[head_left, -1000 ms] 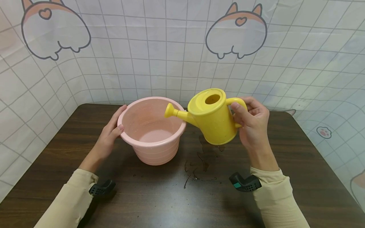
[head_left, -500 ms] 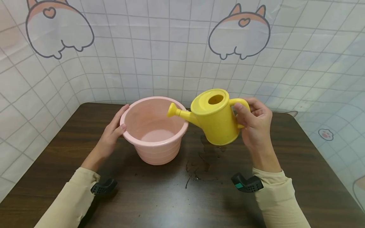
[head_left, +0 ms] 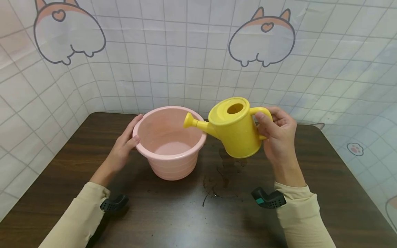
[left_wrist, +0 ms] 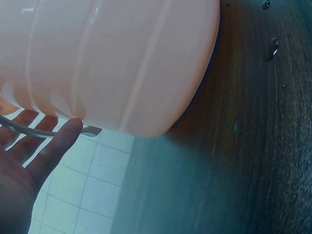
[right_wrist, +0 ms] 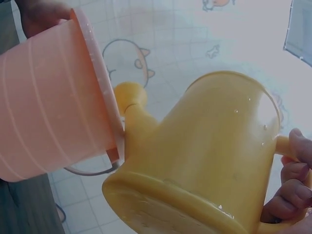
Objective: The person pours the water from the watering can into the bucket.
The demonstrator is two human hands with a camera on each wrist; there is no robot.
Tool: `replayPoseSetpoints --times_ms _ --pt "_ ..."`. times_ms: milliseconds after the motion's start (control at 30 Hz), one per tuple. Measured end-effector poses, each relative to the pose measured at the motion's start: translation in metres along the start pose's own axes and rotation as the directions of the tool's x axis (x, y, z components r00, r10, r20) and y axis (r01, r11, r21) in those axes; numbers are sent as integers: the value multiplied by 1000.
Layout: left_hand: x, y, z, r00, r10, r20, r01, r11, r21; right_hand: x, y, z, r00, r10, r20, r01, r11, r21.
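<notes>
A pink plastic bucket (head_left: 172, 163) with a thin bail handle (left_wrist: 39, 131) stands on the dark wooden table. My left hand (head_left: 122, 146) holds its left side at the rim, the thumb at the near side and the fingers farther back. My right hand (head_left: 279, 136) grips the handle of a yellow watering can (head_left: 237, 136) and keeps it above the table, right of the bucket. The can leans left, and its spout head (head_left: 188, 120) reaches over the bucket's right rim. No stream of water shows at the spout. Droplets cling to the can's side in the right wrist view.
Spilled water (head_left: 214, 193) lies on the table (head_left: 186, 227) in front of the can, with scattered drops nearby. A white grid-patterned curtain (head_left: 183, 51) with cartoon animals surrounds the table's back and sides. A dark wrist device (head_left: 268, 198) sits on each sleeve.
The whole head view has shifted slightly, carrying the backdrop, bucket and can a little to the right. Both hands keep their holds, and the can's tilt looks about the same.
</notes>
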State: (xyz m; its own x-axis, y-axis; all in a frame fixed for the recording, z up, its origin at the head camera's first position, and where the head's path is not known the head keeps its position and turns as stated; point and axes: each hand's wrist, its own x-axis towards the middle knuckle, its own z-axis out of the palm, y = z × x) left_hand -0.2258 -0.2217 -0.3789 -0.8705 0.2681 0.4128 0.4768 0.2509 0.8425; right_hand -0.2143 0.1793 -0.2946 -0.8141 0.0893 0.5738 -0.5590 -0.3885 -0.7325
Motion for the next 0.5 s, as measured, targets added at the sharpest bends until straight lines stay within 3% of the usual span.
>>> replayPoseSetpoints --times_ms 500 --pt "0 -1 0 1000 10 -3 -10 1000 2 3 -2 12 1000 4 -27 -6 999 -40"
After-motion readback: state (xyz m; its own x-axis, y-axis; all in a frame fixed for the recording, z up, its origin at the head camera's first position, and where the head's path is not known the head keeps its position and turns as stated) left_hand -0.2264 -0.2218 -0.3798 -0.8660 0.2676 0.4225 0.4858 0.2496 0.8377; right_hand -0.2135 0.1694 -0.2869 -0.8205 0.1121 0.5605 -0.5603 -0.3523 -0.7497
